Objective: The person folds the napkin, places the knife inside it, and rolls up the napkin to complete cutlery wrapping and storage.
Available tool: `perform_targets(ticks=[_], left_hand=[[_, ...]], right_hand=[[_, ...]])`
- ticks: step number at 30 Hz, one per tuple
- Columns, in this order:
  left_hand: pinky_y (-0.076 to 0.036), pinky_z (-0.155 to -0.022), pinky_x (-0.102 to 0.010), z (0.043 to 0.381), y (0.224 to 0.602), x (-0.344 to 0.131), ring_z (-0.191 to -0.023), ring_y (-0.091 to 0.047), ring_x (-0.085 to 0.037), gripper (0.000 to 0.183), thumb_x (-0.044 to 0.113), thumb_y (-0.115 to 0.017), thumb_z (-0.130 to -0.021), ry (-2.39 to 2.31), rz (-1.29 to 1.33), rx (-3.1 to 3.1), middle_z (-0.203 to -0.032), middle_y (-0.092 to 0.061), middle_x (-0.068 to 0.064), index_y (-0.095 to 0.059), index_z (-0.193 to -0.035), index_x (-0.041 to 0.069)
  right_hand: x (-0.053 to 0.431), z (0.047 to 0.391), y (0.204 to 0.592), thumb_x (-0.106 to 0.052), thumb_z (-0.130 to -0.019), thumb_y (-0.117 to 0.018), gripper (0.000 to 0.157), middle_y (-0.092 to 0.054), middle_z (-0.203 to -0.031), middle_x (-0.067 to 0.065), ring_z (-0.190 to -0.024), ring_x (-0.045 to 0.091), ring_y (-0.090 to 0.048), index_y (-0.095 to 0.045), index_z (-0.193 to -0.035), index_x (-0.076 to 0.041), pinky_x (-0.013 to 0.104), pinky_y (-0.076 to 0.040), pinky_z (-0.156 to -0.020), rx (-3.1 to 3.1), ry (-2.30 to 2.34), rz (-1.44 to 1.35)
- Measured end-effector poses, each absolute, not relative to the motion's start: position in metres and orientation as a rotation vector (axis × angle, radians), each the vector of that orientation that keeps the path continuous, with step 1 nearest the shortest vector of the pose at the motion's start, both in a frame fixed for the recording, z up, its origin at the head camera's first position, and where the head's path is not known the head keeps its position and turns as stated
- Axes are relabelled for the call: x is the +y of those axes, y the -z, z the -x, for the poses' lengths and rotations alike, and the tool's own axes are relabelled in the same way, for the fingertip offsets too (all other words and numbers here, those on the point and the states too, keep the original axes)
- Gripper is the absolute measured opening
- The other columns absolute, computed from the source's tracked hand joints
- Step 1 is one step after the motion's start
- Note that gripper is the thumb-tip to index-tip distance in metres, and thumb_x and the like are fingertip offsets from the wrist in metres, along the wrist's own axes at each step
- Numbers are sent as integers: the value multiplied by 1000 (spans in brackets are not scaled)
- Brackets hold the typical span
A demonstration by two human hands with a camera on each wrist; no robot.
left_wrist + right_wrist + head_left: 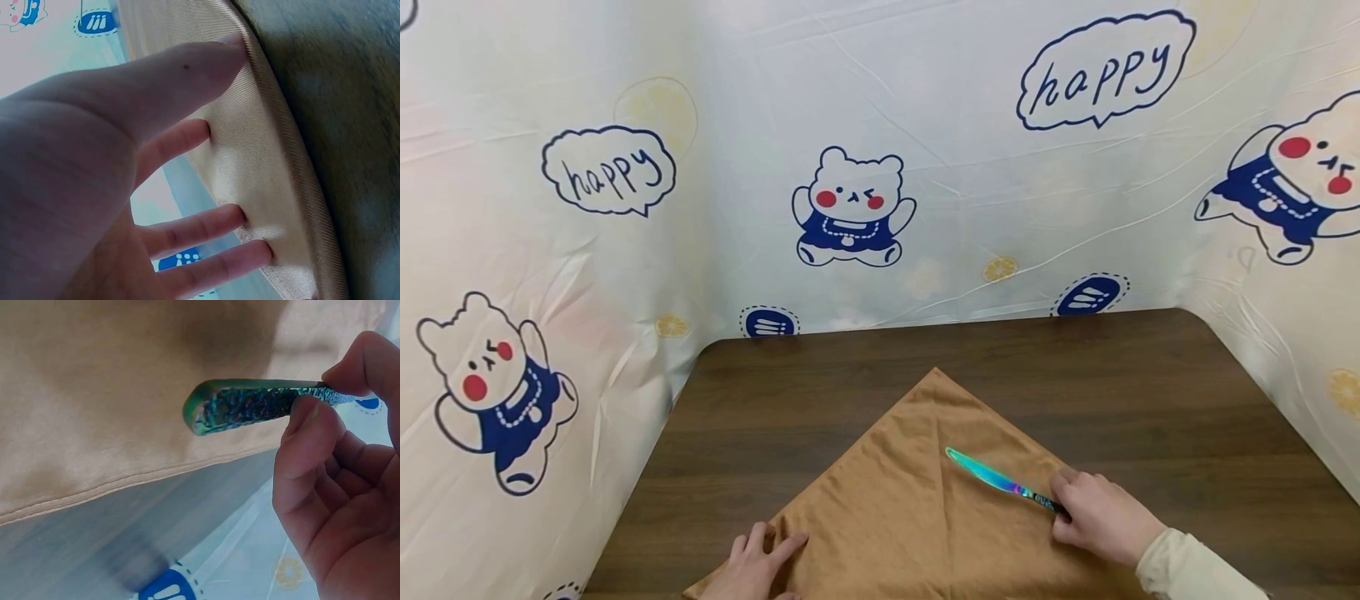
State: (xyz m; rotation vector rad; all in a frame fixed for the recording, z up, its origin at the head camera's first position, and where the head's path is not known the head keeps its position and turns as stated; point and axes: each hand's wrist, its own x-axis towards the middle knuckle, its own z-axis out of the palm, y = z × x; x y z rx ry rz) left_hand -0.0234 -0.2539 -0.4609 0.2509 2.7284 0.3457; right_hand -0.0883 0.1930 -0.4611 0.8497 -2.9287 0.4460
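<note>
A brown cloth [887, 500] with a stitched hem lies on the table, one corner pointing to the far edge. My right hand [1105, 517] pinches an iridescent table knife [992, 475] by its handle, over the right half of the cloth. The blade points to the far left. From the right wrist view, thumb and fingers grip the patterned handle [250, 409], whose rounded end sticks out. At the cloth's left edge, my left hand [752, 562] rests with its fingers spread; in the left wrist view its fingertips [234, 215] touch the fabric and the thumb lies at the hem.
The dark wood table [820, 383] shows around the cloth and has rounded far corners. Behind it and at both sides hangs a pale curtain [955, 217] printed with bears and speech bubbles.
</note>
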Motion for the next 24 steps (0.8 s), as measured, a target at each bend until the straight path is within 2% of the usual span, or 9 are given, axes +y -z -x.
perform_targets(ticks=[7, 14, 19, 24], left_hand=[[-39, -67, -42, 22, 461, -254, -89, -41, -27, 61, 56, -62, -71, -346, -252, 2737, -105, -44, -10, -54, -121, 21], [-40, -69, -44, 23, 461, -254, -90, -40, -28, 65, 58, -62, -71, -328, -228, 2718, -106, -44, -10, -54, -121, 16], [-37, -64, -39, 24, 463, -256, -83, -38, -24, 62, 50, -66, -71, -328, -282, 2744, -101, -41, -8, -53, -121, 15], [-37, -62, -37, 25, 465, -258, -80, -37, -23, 61, 47, -68, -71, -306, -304, 2756, -97, -40, -7, -53, -121, 15]], right_hand=[[188, 84, 462, -15, -60, -63, 24, -33, -64, -13, -49, 2, -28, -40, -63, -21, 19, -26, -44, -2908, -400, -927], [183, 83, 465, -14, -53, -64, 28, -31, -62, -14, -51, -1, -25, -39, -63, -20, 16, -24, -44, -2735, -373, -1094], [179, 80, 466, -15, -49, -65, 30, -30, -60, -14, -50, -1, -27, -38, -61, -20, 17, -24, -43, -2686, -349, -1103], [176, 77, 466, -17, -51, -64, 27, -33, -61, -14, -49, 2, -29, -40, -62, -19, 19, -25, -42, -2756, -312, -1078]])
